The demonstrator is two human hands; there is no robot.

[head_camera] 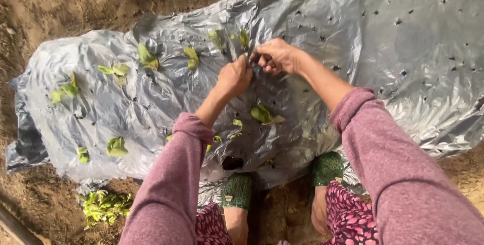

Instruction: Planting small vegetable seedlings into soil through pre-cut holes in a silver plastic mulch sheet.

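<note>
While arms reach forward, hands (254,66) pinch plastic sheet (353,33).

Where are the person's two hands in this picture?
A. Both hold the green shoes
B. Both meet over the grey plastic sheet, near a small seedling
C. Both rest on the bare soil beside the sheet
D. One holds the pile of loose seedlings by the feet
B: the left hand and right hand meet above the grey plastic sheet, close to a small seedling at a hole.

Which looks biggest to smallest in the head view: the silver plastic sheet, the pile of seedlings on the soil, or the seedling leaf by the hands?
1. silver plastic sheet
2. pile of seedlings
3. seedling leaf
</note>
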